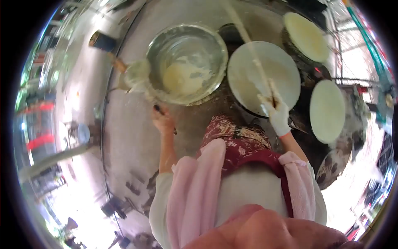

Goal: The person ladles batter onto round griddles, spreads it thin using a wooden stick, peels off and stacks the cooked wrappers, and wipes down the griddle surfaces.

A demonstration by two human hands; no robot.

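The right hand grips a stick; the left hand, perhaps a dark handle.

From my remote post, I have the basin upper centre, left of a round plate. A stick crosses over the plate from the top edge. Right of the plate sit an upper disc and a lower disc.
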